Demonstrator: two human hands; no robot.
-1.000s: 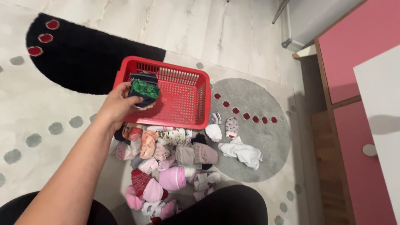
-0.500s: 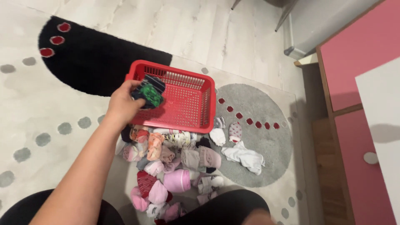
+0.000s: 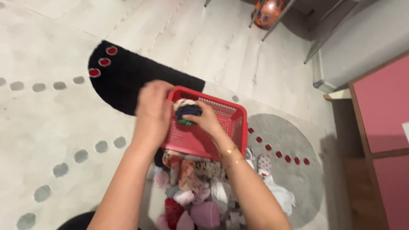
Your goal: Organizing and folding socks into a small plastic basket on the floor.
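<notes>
Both my hands are over the near left part of a red plastic basket [image 3: 232, 121] on the rug. Between them is a dark blue sock bundle with green pattern [image 3: 187, 113]. My left hand [image 3: 152, 111] is blurred and curls against the bundle's left side. My right hand [image 3: 206, 119] grips the bundle from the right, a gold bracelet on its wrist. A pile of small pink, white and red socks [image 3: 196, 191] lies on the rug just in front of the basket, partly hidden by my forearms.
The pale rug [image 3: 59, 127] has a black patch [image 3: 123, 79], a grey round patch [image 3: 289, 149] and red dots. White socks [image 3: 279, 194] lie right of the pile. A pink cabinet [image 3: 383, 127] stands at right. An orange ball [image 3: 267, 10] sits under furniture legs at the back.
My right hand has come in and taken hold of the sock bundle alongside the left hand. The view has tilted up and shifted, so the basket sits lower and further right in frame.
</notes>
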